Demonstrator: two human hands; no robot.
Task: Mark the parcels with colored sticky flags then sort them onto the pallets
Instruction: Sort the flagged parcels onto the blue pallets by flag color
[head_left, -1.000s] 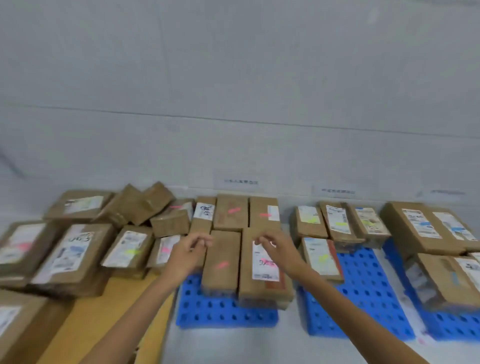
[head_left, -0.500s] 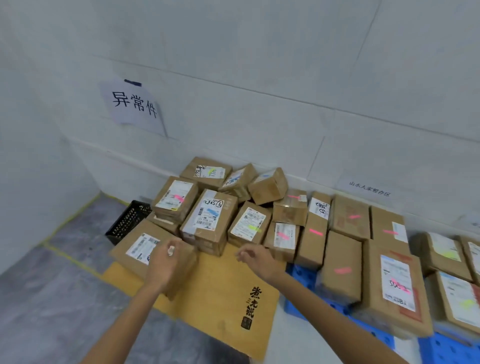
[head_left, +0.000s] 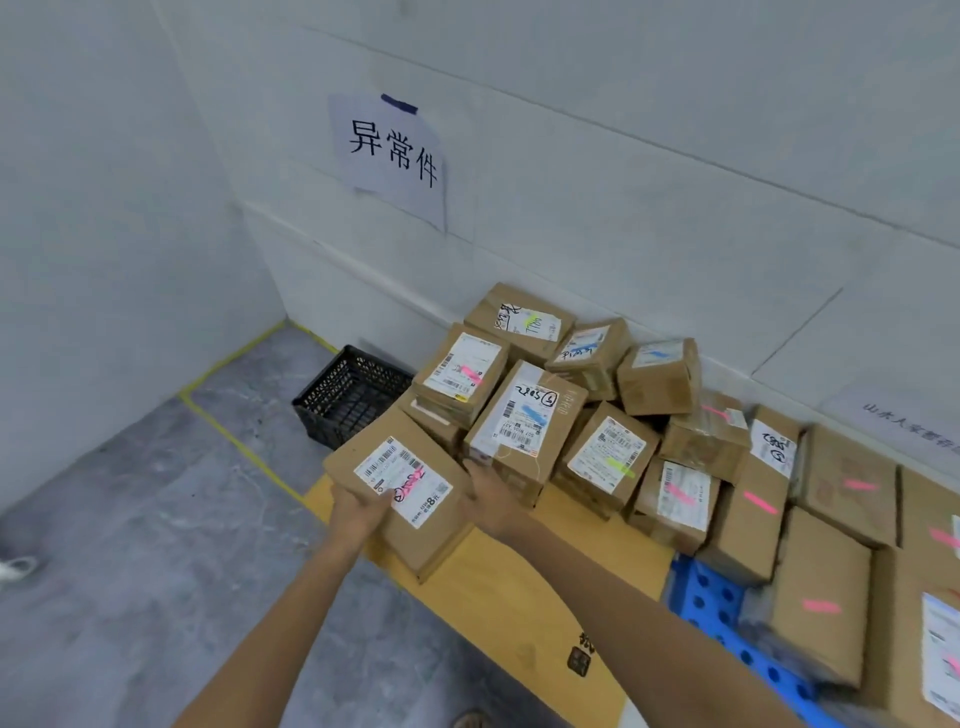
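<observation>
Corner of white wall (head_left: 623, 208) and grey marbled floor (head_left: 156, 519), and we're down by the black plastic crate (head_left: 348, 395). Half a second back both hands hovered free. Now the left hand (head_left: 358, 512) and right hand (head_left: 488, 499) grasp opposite edges of the brown cardboard parcel with the white label (head_left: 400, 493), just in front of the crate. Looks like a lift for sorting. Whether it carries a flag, I can't tell.

Matt cardboard parcel (head_left: 410, 499) with paper label (head_left: 404, 480); perforated blue plastic pallet (head_left: 711, 603).
</observation>
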